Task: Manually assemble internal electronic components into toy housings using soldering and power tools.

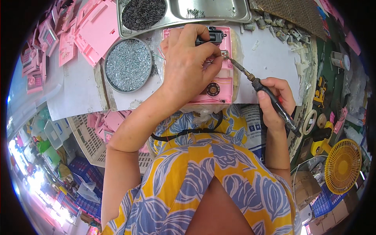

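A pink plastic casing (226,87) lies before me on a wrapped pad, with a black part (215,36) at its far end and a round dark part (213,89) at its near end. Over the casing, my left hand (187,64) has its thumb and fingers pinched together; what they hold is hidden. My right hand (277,101) grips a soldering iron (270,94) by its black handle. The iron's tip meets or nearly meets a small metal part (224,54) on the casing, just beside my left fingertips.
Left of the casing stands a round dish (128,64) of small screws. Behind is a metal tray (184,20) holding dark springs. Pink casing parts (94,31) pile up at the far left, small motors (280,25) at the far right. A yellow fan (343,167) sits lower right.
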A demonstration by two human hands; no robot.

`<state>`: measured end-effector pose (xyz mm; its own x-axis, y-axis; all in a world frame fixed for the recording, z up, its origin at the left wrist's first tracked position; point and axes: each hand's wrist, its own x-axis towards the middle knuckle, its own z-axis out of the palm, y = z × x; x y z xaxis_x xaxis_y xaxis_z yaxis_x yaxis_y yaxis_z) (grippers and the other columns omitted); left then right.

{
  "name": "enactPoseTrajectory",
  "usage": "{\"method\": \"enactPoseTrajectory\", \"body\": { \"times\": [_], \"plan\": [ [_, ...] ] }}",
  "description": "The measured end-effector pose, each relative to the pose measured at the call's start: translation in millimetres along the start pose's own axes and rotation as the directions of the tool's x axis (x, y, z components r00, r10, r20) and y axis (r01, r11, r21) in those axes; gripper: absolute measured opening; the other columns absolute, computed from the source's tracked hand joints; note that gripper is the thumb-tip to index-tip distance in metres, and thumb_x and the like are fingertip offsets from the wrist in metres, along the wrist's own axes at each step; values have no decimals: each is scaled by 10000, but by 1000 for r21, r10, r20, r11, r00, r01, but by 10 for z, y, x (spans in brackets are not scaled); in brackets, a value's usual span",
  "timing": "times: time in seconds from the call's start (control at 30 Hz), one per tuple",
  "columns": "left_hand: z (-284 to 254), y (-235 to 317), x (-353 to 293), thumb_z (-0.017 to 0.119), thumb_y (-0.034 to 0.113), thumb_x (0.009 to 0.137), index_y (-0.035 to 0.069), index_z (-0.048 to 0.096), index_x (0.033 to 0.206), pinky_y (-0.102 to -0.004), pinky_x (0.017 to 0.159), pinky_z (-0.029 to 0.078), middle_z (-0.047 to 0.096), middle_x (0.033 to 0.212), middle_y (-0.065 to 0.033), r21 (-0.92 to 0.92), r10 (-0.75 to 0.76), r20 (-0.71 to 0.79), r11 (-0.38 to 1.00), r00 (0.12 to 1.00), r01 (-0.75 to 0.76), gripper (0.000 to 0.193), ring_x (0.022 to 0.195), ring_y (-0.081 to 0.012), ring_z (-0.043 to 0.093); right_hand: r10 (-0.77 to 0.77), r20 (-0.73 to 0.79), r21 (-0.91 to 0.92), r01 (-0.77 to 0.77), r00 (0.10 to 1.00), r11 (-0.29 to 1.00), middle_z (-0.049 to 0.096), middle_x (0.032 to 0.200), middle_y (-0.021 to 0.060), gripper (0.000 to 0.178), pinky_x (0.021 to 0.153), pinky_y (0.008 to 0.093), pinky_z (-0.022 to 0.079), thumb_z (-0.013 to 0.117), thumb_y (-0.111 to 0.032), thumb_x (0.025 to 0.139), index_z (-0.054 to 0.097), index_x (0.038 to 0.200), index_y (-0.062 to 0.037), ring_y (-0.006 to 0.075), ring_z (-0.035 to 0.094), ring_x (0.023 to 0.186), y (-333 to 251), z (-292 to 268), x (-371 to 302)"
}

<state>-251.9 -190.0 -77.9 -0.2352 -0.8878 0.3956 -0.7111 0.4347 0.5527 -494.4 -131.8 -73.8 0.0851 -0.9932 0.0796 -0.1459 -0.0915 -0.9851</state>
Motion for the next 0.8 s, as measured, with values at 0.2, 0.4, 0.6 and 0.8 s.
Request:
{"method": "enactPoseTrajectory", "body": {
  "times": [0.2, 0.4, 0.6, 0.8],
  "plan": [
    [-9, 14, 0, 824, 176, 726, 133, 765, 849, -401, 865, 359, 574, 1057, -27, 18, -3, -1, 1000, 1000, 3, 143, 975, -256, 523, -151, 84, -149, 162, 985, 975, 682, 843, 44, 273, 572, 180, 402, 751, -41, 886, 642, 1125, 32, 38, 539, 652, 38, -87, -22],
    [8, 11, -6, 822, 173, 709, 142, 760, 850, -401, 865, 357, 571, 1046, -24, 28, 9, -22, 1000, 1000, -9, 157, 965, -258, 523, -195, 40, -141, 199, 980, 970, 689, 846, 57, 284, 583, 191, 423, 752, -38, 882, 634, 1131, 33, 48, 557, 662, 40, -149, -50],
    [17, 21, 8, 811, 160, 687, 139, 736, 824, -399, 861, 352, 563, 1025, -26, 35, 9, -26, 999, 1000, -8, 158, 956, -259, 522, -178, 37, -146, 182, 983, 972, 697, 852, 65, 288, 599, 194, 442, 759, -35, 876, 635, 1126, 34, 53, 574, 671, 31, -157, -32],
    [10, 76, 34, 789, 163, 703, 136, 719, 804, -404, 848, 348, 550, 997, -26, 74, -18, -12, 997, 1000, 19, 126, 954, -265, 516, -208, 42, -139, 212, 977, 967, 715, 859, 76, 284, 613, 197, 469, 770, -43, 868, 644, 1111, 34, 67, 605, 677, 33, -111, 59]
  ]
}}
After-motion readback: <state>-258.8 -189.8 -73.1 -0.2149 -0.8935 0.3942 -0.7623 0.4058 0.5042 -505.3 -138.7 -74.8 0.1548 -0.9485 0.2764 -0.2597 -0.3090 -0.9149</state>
